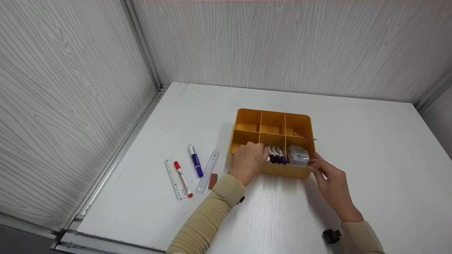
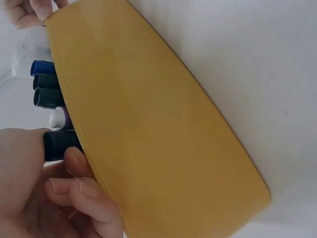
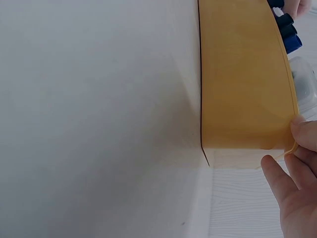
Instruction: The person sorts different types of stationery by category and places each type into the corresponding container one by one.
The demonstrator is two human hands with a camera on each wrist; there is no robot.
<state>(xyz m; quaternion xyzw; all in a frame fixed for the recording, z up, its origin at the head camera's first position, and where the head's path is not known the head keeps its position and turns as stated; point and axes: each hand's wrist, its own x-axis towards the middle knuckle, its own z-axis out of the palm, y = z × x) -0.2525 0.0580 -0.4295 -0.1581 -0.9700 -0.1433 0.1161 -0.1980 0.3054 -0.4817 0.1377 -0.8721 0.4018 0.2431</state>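
Observation:
A yellow divided organizer box (image 1: 282, 170) stands on the white table. My left hand (image 1: 247, 160) reaches over its front left part. In the left wrist view, the thumb and fingers pinch a dark-capped marker (image 2: 60, 146) at the front rim. Several more markers (image 1: 278, 154) lean side by side in the front middle compartment, with dark, blue and white ends showing. A clear plastic case (image 1: 298, 155) sits in the front right compartment. At the front right corner my right hand (image 1: 332, 181) grips the box's rim, its thumb (image 3: 303, 133) against the edge.
Left of the box lie a white ruler (image 1: 172, 180), a red marker (image 1: 183, 179), a blue marker (image 1: 195, 161), a clear ruler (image 1: 211, 164) and a reddish-brown block (image 1: 213, 180). A thin reddish stick (image 1: 310, 138) pokes over the box's right side. Wood-patterned walls (image 1: 282, 46) enclose the table.

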